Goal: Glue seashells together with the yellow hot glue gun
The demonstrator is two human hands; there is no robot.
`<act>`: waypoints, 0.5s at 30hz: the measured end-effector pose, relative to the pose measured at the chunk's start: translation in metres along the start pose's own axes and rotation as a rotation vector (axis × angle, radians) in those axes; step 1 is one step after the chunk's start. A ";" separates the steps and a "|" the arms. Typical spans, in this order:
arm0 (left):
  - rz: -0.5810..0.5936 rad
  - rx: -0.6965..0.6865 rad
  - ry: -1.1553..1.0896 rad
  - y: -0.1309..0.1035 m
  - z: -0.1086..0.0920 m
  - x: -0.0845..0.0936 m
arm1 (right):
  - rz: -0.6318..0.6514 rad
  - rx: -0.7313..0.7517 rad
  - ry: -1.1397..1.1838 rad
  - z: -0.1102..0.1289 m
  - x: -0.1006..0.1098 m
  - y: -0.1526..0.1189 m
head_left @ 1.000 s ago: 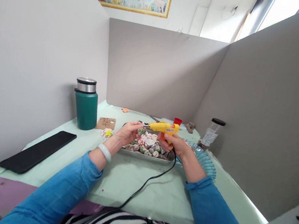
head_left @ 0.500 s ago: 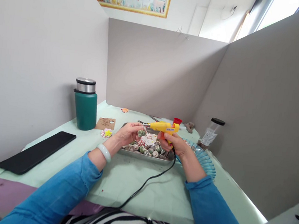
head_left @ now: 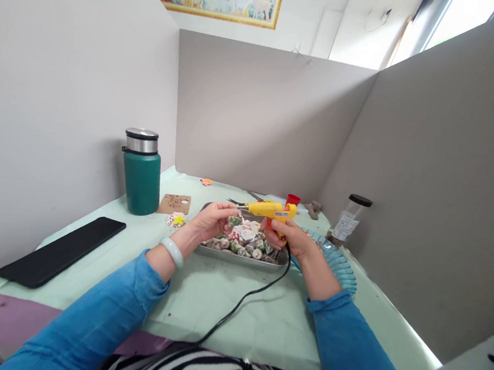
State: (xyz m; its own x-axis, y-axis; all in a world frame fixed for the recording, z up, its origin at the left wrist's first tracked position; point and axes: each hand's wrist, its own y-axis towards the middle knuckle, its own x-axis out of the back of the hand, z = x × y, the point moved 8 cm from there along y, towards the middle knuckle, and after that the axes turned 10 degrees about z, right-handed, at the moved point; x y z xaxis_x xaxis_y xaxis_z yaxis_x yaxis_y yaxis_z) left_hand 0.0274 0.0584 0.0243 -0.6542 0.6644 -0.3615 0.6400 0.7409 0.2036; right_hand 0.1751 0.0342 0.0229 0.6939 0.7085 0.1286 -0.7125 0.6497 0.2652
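My right hand (head_left: 288,235) is wrapped round the grip of a yellow glue gun (head_left: 266,209), whose metal nozzle points left. Between the fingertips of my left hand (head_left: 211,221) is a small green mottled piece (head_left: 234,221), right below the nozzle; whether the two touch is too small to tell. Under both hands lies a metal tray (head_left: 239,259) with several shells or stones and some white and red patterned pieces. A black cord (head_left: 244,298) runs from the gun's grip down to the table's front edge.
A green bottle (head_left: 141,180), a black phone-like slab (head_left: 63,251), a brown card (head_left: 174,204) and a flower piece (head_left: 177,220) stand or lie left. At the right are a blue ribbed plate (head_left: 341,267) and a black-lidded jar (head_left: 349,219). Behind the tray sits a red cup (head_left: 293,200).
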 end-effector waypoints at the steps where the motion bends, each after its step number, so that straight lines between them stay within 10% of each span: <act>1: 0.006 0.005 0.008 0.000 0.000 0.000 | -0.002 0.003 0.010 0.000 0.000 0.000; 15: -0.032 -0.024 -0.028 -0.001 -0.001 0.004 | 0.037 -0.021 0.013 0.000 -0.002 -0.001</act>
State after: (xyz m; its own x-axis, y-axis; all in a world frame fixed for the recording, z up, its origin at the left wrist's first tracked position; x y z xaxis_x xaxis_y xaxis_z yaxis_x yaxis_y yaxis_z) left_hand 0.0233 0.0609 0.0238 -0.6627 0.6372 -0.3934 0.6084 0.7644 0.2134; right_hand 0.1749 0.0321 0.0225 0.6660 0.7353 0.1252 -0.7394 0.6287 0.2408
